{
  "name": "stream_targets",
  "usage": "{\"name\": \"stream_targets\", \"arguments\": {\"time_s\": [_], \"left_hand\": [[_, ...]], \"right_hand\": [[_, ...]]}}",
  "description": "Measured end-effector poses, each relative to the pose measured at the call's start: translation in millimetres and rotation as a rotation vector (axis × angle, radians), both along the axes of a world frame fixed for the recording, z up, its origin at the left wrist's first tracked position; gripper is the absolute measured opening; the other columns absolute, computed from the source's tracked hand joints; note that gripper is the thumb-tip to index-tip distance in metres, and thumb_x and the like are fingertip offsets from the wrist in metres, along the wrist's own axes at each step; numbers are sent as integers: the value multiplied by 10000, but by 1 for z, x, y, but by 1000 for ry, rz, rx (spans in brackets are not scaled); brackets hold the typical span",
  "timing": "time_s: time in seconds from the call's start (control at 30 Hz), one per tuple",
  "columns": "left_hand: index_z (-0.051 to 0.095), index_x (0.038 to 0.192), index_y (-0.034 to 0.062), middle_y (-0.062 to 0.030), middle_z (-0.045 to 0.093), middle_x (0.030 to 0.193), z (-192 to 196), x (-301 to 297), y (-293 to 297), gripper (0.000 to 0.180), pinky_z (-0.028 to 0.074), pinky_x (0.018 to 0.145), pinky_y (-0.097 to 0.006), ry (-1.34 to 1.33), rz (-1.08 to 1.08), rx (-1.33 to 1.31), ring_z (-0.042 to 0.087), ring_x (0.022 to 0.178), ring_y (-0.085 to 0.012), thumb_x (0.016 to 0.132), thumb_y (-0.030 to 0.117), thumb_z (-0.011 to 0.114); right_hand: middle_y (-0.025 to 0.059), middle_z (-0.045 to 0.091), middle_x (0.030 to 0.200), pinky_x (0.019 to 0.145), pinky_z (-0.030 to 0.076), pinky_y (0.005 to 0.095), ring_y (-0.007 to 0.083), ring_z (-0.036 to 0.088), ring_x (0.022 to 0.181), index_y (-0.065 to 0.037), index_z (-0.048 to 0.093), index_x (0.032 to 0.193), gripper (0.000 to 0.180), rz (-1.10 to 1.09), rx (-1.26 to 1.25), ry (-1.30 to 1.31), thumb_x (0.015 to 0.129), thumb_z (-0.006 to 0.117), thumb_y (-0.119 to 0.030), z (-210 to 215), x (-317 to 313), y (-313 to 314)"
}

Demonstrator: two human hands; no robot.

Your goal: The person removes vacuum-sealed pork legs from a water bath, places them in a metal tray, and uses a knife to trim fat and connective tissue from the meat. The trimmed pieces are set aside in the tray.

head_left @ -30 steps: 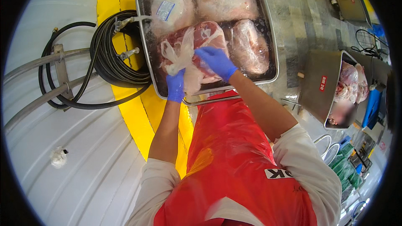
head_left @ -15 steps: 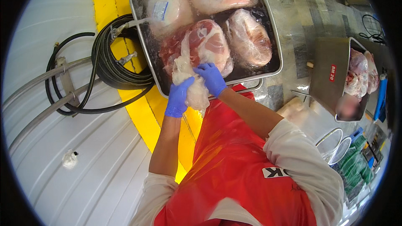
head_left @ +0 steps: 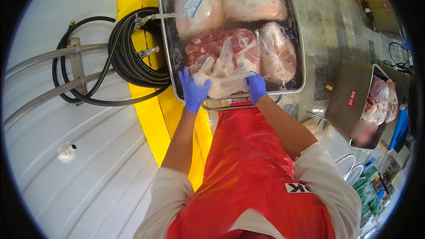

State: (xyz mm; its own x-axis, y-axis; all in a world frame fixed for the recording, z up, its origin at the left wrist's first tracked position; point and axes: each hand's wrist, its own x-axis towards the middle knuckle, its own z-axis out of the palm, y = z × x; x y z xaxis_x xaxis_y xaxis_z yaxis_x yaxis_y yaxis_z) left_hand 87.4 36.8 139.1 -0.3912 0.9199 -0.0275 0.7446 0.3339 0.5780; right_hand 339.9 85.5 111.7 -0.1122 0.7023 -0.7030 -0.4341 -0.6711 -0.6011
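A bare chunk of red meat [head_left: 203, 45] lies in the near left part of a steel tub [head_left: 303, 48], with crumpled clear plastic wrap [head_left: 223, 86] bunched over its near side. My right hand [head_left: 256, 87], in a blue glove, is closed on the right end of the wrap at the tub's near edge. At the other end, my blue-gloved left hand [head_left: 194, 92] has its fingers spread, the thumb against the wrap. The wrap stretches between both hands, partly blurred.
Two labelled wrapped meat pieces [head_left: 198, 11] [head_left: 252, 0] fill the tub's far side; another wrapped piece [head_left: 276, 53] lies near right. A coiled black hose [head_left: 128, 57] and taps [head_left: 148, 52] are at left. Another steel tub [head_left: 349, 97] with meat stands at right.
My hands have moved apart, the right one going rightward, and the bunched wrap is now stretched sideways between them. My left hand's fingers have spread. The whole view has shifted.
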Motion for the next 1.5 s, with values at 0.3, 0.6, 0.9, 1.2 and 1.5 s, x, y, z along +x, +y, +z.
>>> {"name": "stream_targets", "arguments": {"time_s": [0.3, 0.6, 0.9, 1.2, 1.5], "left_hand": [[710, 943, -19, -214, 741, 962, -39, 108, 29, 391, 558, 808, -524, -301, 144, -203, 697, 887, -431, 762, 318, 792], [705, 1040, -53, -106, 747, 938, 6, 120, 15, 388, 576, 724, -388, -935, 130, -264, 709, 844, -212, 810, 246, 798], [672, 1086, -10, -165, 702, 980, 36, 164, -16, 367, 543, 807, -424, -785, -378, -248, 691, 913, -262, 851, 261, 752], [698, 1034, -11, -114, 708, 925, 41, 165, -39, 266, 542, 768, -334, -1264, 364, -116, 674, 869, -205, 936, 233, 737], [708, 1138, 77, -167, 695, 1100, -7, 66, -34, 352, 514, 950, -468, 446, -311, 198, 701, 931, -353, 900, 334, 738]], "right_hand": [[10, 694, 976, 798, 520, 291, 139, 652, 883, -56, 699, 1086, 211, 148, 20, 40, 941, 549, -93, 9, 23, 5], [30, 688, 1079, 880, 565, 359, 189, 675, 986, -99, 628, 1189, 295, 254, -233, 463, 1065, 500, -333, 10, 59, -27], [81, 685, 1153, 963, 532, 387, 233, 669, 1039, -97, 614, 1291, 400, 475, -374, 470, 1046, 560, -408, 45, 75, -9], [99, 725, 912, 700, 561, 377, 227, 690, 757, -40, 711, 1037, 241, 792, -201, -182, 948, 669, -261, -3, 35, 24], [106, 725, 848, 720, 589, 428, 269, 713, 774, -60, 703, 973, 305, 504, -481, 124, 997, 589, -342, 7, 50, 56]]}}
